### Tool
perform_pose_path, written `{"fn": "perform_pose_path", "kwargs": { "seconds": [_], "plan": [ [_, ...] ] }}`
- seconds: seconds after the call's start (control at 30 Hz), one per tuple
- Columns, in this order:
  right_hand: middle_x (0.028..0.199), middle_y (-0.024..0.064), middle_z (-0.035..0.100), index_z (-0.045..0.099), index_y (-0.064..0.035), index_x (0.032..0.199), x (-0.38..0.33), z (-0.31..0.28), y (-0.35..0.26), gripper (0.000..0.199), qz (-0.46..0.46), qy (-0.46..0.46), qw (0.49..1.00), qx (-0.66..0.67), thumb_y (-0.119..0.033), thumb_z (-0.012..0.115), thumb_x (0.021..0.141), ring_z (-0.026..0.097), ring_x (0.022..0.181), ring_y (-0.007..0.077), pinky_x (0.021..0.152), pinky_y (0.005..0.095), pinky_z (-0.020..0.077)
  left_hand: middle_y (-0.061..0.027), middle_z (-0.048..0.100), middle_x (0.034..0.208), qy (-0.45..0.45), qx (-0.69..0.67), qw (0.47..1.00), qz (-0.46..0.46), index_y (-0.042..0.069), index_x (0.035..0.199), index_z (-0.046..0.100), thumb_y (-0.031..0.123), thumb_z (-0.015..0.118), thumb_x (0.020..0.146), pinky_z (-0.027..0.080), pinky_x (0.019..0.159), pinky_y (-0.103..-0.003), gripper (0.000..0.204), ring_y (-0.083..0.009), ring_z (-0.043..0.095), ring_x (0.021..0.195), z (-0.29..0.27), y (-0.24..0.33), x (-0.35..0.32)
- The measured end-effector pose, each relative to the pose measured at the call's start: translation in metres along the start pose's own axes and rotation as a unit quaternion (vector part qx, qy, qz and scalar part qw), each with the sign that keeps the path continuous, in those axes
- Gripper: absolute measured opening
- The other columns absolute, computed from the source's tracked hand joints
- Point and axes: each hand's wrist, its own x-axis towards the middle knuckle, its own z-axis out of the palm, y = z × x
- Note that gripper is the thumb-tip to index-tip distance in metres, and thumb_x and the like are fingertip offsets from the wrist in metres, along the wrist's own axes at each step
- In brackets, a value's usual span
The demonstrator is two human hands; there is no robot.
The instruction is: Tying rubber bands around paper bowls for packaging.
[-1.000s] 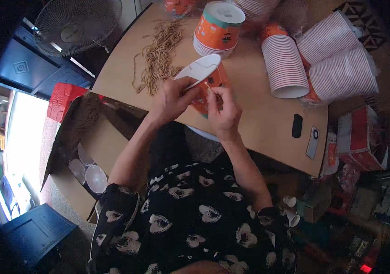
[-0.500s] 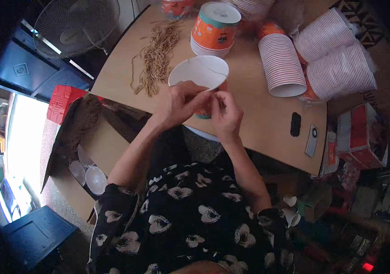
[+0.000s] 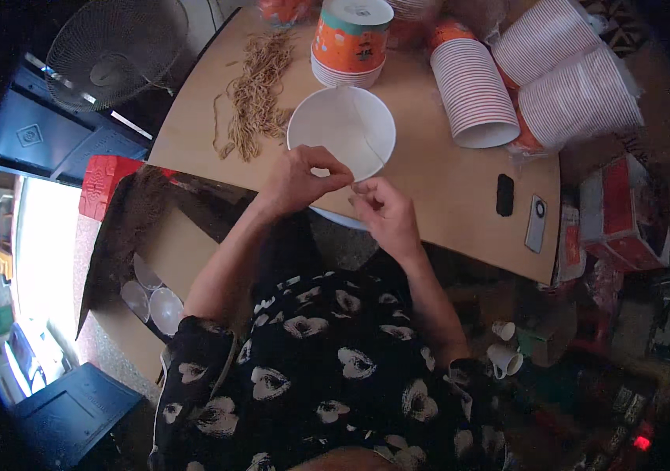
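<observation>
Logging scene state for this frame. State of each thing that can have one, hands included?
white paper bowl: upright, open, empty inside
thin strand: stretched across the bowl's mouth
left hand: fingers pinched at the bowl's near rim
right hand: fingers pinched by the rim
lidded orange bowl: closed, on a stack
cup stacks: lying on their sides
cardboard box: open, clear lids inside
fan: blades not visibly turning

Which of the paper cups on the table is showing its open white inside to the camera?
The single white paper cup at the person's left hand and right hand. The orange upside-down stack behind shows its base; the sleeved stacks lie sideways.
</observation>
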Motion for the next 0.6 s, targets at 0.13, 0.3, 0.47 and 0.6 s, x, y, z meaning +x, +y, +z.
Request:
{"fn": "perform_pose_path", "kwargs": {
  "seconds": [0.13,0.3,0.47,0.6],
  "plan": [
    [0.075,0.0048,0.066,0.064,-0.0012,0.102,-0.001,-0.034,-0.025,0.018,-0.035,-0.037,0.993,-0.109,-0.004,0.07,0.084,0.062,0.069,0.0107,0.065,0.0297,0.0493,-0.0118,0.072,0.091,0.034,0.057,0.997,0.027,0.003,0.089,0.073,0.012,0.072,0.084,0.055,0.073,-0.033,0.01,-0.0185,0.069,0.082,0.0,0.008,0.001],
    [0.073,0.0056,0.064,0.063,-0.0042,0.101,0.008,-0.057,-0.056,0.024,-0.194,-0.045,0.943,-0.266,-0.005,0.071,0.079,0.062,0.073,0.0228,0.079,0.0364,0.0454,-0.0138,0.07,0.098,0.103,0.118,0.972,0.173,0.001,0.092,0.065,0.007,0.065,0.088,0.057,0.073,-0.032,0.008,-0.0219,0.07,0.09,-0.001,0.01,0.003],
    [0.088,0.0079,0.067,0.061,-0.0068,0.106,0.006,-0.058,-0.066,0.029,-0.249,-0.092,0.899,-0.349,-0.01,0.071,0.079,0.063,0.088,0.0255,0.089,0.04,0.0396,-0.0182,0.067,0.111,0.012,-0.297,0.954,-0.041,-0.001,0.114,0.05,0.019,0.047,0.103,0.058,0.077,-0.033,0.023,-0.0256,0.067,0.103,0.001,0.023,0.001],
    [0.085,0.0087,0.065,0.062,-0.0051,0.105,0.01,-0.052,-0.083,0.027,-0.281,-0.112,0.894,-0.33,-0.005,0.07,0.079,0.061,0.082,0.0252,0.084,0.0392,0.0415,-0.0217,0.066,0.114,-0.022,-0.375,0.921,-0.107,0.001,0.118,0.046,0.029,0.036,0.107,0.058,0.078,-0.034,0.032,-0.027,0.066,0.106,-0.018,0.021,0.009]
  ]
}}
